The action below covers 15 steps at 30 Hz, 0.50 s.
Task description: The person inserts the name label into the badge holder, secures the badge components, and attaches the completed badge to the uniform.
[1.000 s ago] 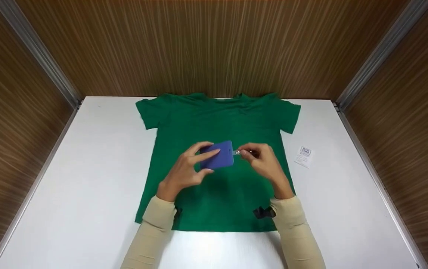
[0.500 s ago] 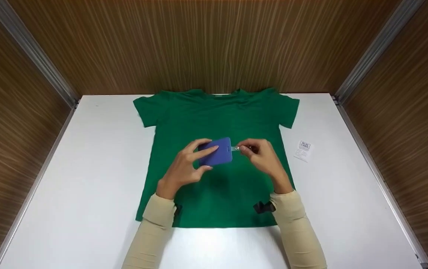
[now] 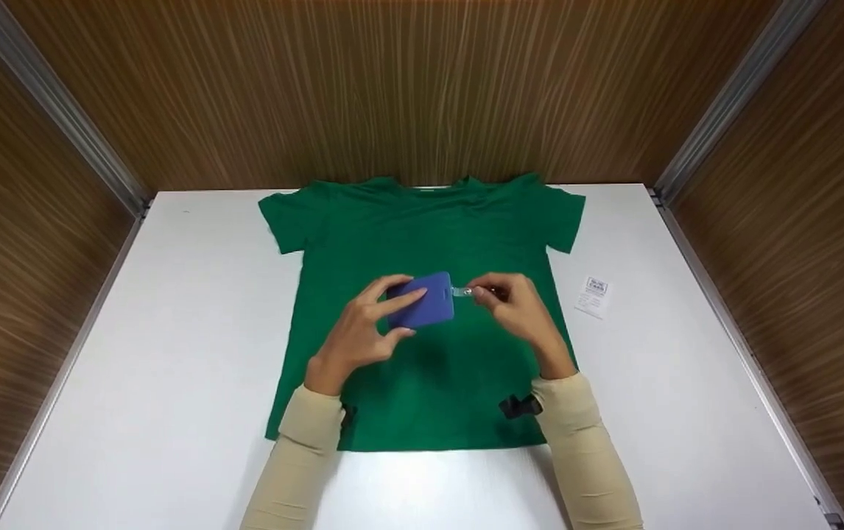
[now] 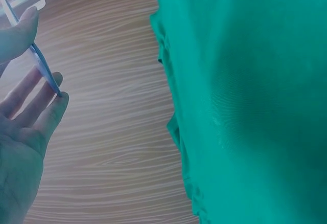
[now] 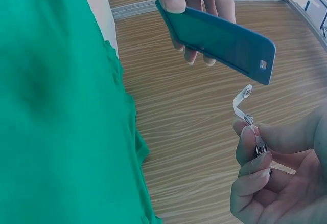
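Observation:
A blue badge holder [image 3: 429, 305] with a slot near its right end is held up over a green T-shirt [image 3: 422, 397]. My left hand [image 3: 359, 327] grips it by its left part, thumb on the near edge and fingers over the top and far edge. My right hand [image 3: 518, 313] pinches a metal badge clip [image 5: 260, 144] between thumb and fingers. From the clip sticks out a clear strap [image 5: 238, 103] with a snap at its end. In the right wrist view the strap lies just short of the slotted end of the badge holder [image 5: 225, 42], apart from it.
The T-shirt lies spread flat on a white table [image 3: 171, 353]. Right of it lies a small printed white card [image 3: 593, 297]. Wood-grain panels [image 3: 392, 88] stand at the back and both sides, with metal strips along the corners.
Both hands keep their holds, nearly still. The badge holder has shifted very slightly left relative to the right hand, so a little more of the strap shows. The whole head view has drifted slightly.

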Motion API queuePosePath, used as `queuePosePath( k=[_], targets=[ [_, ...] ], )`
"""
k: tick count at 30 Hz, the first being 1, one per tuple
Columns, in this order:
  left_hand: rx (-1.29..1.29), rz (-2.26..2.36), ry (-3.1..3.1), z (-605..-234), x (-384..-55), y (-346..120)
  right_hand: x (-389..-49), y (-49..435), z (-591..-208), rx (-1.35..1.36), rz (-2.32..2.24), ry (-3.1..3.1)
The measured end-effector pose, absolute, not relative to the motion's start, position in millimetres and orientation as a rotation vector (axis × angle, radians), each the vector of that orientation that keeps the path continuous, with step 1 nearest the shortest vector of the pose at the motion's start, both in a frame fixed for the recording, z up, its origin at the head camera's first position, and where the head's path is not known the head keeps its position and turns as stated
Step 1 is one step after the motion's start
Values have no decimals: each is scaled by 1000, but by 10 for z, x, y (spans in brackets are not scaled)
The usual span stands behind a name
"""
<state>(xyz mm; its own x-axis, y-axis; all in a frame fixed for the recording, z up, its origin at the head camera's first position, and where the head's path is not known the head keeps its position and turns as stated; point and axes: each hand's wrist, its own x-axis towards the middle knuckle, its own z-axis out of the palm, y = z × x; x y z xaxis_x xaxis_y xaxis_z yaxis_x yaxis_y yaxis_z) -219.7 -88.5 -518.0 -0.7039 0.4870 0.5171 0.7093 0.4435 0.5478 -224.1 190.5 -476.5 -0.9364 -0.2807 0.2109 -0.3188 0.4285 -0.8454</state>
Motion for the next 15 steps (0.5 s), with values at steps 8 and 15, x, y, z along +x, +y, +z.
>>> queuePosePath(
  k=[8,15],
  targets=[
    [-1016,-1124,-2405,-5190,-2190,-896,-2265,1962,-4815,528,1554,-2650],
    [-1021,-1120,-2387,-5167,-2189,-918,-2332,2054,-4851,472,1512,-2686]
  ],
)
